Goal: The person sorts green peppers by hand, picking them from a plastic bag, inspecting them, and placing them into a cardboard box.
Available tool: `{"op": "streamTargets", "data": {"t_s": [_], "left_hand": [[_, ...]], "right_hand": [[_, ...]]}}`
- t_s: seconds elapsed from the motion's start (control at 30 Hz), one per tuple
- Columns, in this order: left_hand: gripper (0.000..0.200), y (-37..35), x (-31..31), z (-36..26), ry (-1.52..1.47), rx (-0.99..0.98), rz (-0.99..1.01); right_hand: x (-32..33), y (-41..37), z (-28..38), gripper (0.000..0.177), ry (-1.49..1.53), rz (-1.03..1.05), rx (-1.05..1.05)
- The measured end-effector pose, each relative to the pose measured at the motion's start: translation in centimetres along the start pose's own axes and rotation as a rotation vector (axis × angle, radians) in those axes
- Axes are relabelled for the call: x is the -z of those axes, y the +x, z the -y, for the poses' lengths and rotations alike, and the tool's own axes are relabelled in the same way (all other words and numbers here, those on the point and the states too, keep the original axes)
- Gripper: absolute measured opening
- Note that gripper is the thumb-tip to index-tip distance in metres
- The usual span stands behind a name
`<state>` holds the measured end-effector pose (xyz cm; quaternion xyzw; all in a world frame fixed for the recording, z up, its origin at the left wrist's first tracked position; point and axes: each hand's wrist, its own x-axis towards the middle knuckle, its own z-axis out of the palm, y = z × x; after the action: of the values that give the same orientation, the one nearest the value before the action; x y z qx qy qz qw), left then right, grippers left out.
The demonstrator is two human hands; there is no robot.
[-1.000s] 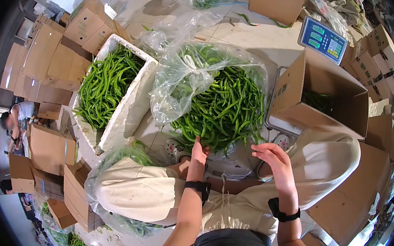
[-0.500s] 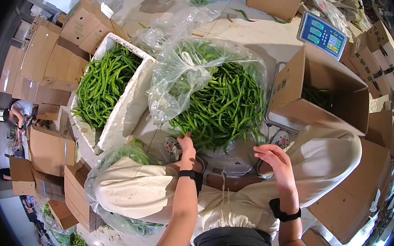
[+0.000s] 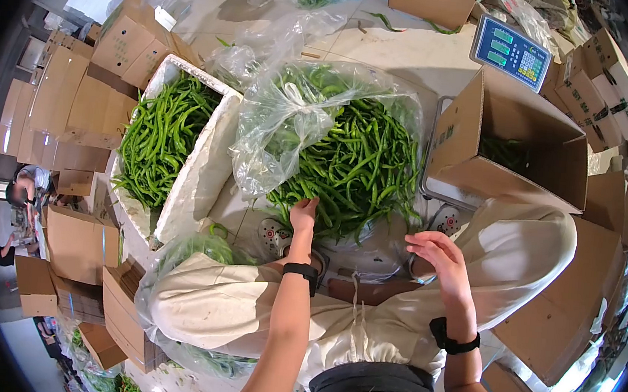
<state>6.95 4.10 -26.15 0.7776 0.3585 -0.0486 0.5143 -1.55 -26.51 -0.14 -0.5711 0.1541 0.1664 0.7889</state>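
Note:
A large heap of long green chili peppers [image 3: 366, 159] lies in an opened clear plastic bag [image 3: 276, 163] on the floor in front of me. My left hand [image 3: 303, 214] is at the heap's near edge, its fingers curled together against the peppers. Whether a pepper is between those fingers is hidden. Over my right knee hovers my right hand [image 3: 440, 253], with fingers stretched out and nothing in them. To the right, an open cardboard box [image 3: 457, 134] stands on a scale platform [image 3: 452, 196], with some green peppers in its shadowed bottom.
Left of the bag is a white foam box [image 3: 201, 164] full of green peppers. The scale's display [image 3: 511, 53] stands behind the cardboard box. Stacked cartons [image 3: 94, 109] line the left side. Another pepper bag [image 3: 209, 246] lies beside my left knee. A person [image 3: 29, 184] is at the far left.
My left hand has moved slightly up, farther onto the near edge of the pepper heap. My right hand has stayed nearly in place. At the far left, another person has come more into view.

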Motion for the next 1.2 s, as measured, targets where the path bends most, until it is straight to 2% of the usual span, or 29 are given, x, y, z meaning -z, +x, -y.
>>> {"op": "streamTargets", "data": {"t_s": [0.1,0.2,0.3,0.4,0.43,0.47,0.5,0.53,0.57,0.6,0.7,0.73,0.8,0.83,0.87,0.9,0.97,1.13,1.2], "left_hand": [[0.036,-0.9,1.9,-1.8,-0.209,0.038,0.193],[0.031,-4.8,5.0,-6.7,-0.28,0.101,0.278],[0.029,-9.2,8.4,-11.7,-0.336,0.142,0.252],[0.032,-9.4,13.6,-13.9,-0.382,0.045,0.301],[0.033,-9.5,15.9,-16.1,-0.356,0.018,0.283],[0.031,-10.0,17.8,-19.0,-0.278,0.041,0.05],[0.027,-9.5,20.1,-21.7,-0.3,-0.009,-0.024],[0.023,-6.5,23.1,-20.9,-0.669,-0.174,-0.007],[0.022,-3.1,25.5,-21.2,-0.778,-0.45,0.021],[0.022,-3.9,26.0,-22.8,-0.712,-0.467,-0.231],[0.023,-1.9,25.7,-20.9,-0.561,-0.446,-0.299],[0.026,-3.4,22.7,-20.4,-0.584,-0.403,-0.309],[0.026,-1.3,17.8,-13.8,-0.518,-0.221,-0.195],[0.022,1.3,14.6,-8.2,-0.626,-0.153,-0.178],[0.023,1.7,11.6,-5.2,-0.704,0.044,-0.158],[0.018,4.0,9.7,-0.8,-0.529,0.225,-0.094],[0.032,5.8,3.7,5.9,0.071,0.389,-0.403],[0.038,1.4,2.0,6.7,0.035,0.503,-0.3],[0.038,1.3,2.4,7.5,-0.051,0.41,-0.291]], "right_hand": [[0.1,0.1,-0.4,0.022,0.014,-0.008,-0.008],[-0.1,0.2,-0.2,0.022,-0.003,-0.008,-0.016],[-0.1,0.3,-0.2,0.022,0.002,0.005,-0.007],[-0.1,0.5,-0.4,0.023,0.015,0.016,-0.002],[-0.1,0.5,-0.3,0.023,0.022,0.017,-0.003],[-0.1,0.5,-0.3,0.023,0.027,0.018,-0.005],[-0.2,0.5,-0.2,0.023,0.022,0.022,-0.007],[-0.4,0.5,-0.1,0.023,0.017,0.026,-0.009],[-0.5,0.5,0.0,0.023,0.011,0.032,-0.012],[-0.5,0.5,-0.1,0.023,0.01,0.035,-0.015],[-0.6,0.8,-0.5,0.024,0.016,0.042,-0.007],[-0.7,0.8,-0.6,0.024,0.02,0.045,0.0],[-0.7,0.7,-0.7,0.024,0.016,0.045,0.001],[-0.9,0.6,-0.6,0.023,0.009,0.045,-0.002],[-1.0,0.6,-0.5,0.023,0.001,0.046,-0.004],[-0.9,0.4,-0.6,0.023,0.0,0.048,-0.005],[-0.6,0.2,-0.6,0.023,-0.003,0.053,-0.001],[0.5,-0.2,-0.4,0.022,0.002,-0.03,-0.011],[0.7,-0.2,-0.7,0.022,0.01,-0.049,-0.011]]}}
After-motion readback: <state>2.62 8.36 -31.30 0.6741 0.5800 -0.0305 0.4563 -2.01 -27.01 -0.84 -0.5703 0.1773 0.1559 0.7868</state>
